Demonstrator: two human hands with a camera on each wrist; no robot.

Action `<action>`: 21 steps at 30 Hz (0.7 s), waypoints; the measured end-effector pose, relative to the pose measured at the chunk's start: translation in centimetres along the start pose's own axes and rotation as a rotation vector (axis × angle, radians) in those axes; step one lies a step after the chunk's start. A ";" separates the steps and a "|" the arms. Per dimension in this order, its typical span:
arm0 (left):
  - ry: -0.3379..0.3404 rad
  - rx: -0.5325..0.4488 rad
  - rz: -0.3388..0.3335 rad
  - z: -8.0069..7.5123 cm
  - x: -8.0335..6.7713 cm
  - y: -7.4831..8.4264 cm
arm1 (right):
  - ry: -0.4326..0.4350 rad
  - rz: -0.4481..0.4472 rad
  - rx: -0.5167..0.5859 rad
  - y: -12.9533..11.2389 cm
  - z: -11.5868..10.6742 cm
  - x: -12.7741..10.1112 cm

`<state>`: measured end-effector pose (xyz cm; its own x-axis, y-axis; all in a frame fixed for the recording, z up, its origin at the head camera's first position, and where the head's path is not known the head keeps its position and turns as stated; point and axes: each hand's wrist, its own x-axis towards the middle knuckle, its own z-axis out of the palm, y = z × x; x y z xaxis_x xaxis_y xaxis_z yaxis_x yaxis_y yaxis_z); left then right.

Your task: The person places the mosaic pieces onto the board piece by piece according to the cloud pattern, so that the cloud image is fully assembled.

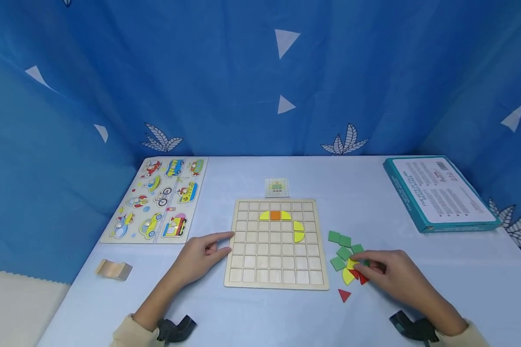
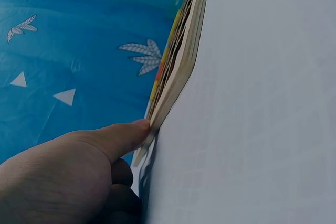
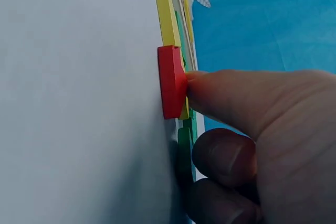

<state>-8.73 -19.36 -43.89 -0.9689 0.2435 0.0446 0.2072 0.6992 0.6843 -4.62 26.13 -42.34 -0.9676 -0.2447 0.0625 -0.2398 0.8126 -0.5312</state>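
A wooden grid board [image 1: 262, 262] lies flat on the table. Near its top, an orange square [image 1: 275, 215] sits between two yellow quarter-circle pieces, and two more [image 1: 298, 231] fill cells at the right. My left hand [image 1: 199, 258] rests index finger and thumb against the board's left edge. To the right of the board, my right hand [image 1: 392, 274] pinches a yellow quarter-circle piece [image 1: 350, 264] between thumb and index finger, low over the loose pile. Around it lie several green squares [image 1: 343, 253], another yellow piece [image 1: 348, 276] and red triangles [image 1: 344, 295].
Behind the board lies a small pattern card [image 1: 277, 187]. A vehicle picture puzzle [image 1: 156, 200] is at the back left, with a curved wooden block [image 1: 114, 270] in front of it. At the back right stands a flat teal box [image 1: 443, 193]. A blue curtain [image 1: 243, 72] closes off the back.
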 end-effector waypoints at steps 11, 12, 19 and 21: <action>-0.005 0.011 -0.006 -0.1 0.4 -0.1 | -0.093 -0.084 0.079 0.8 -0.8 -0.1; -0.004 0.014 -0.002 -0.1 0.5 -0.1 | -0.091 -0.093 0.083 0.8 -0.8 -0.1; 0.002 0.016 -0.008 -0.1 0.5 0.0 | -0.052 -0.063 0.034 0.7 -0.9 0.0; -0.007 0.015 -0.012 0.0 0.4 0.0 | -0.060 -0.032 0.017 0.7 -0.7 -0.1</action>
<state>-9.11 -19.30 -43.85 -0.9705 0.2393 0.0311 0.1972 0.7121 0.6738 -4.79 27.10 -42.10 -0.9527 -0.3027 0.0291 -0.2692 0.7949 -0.5437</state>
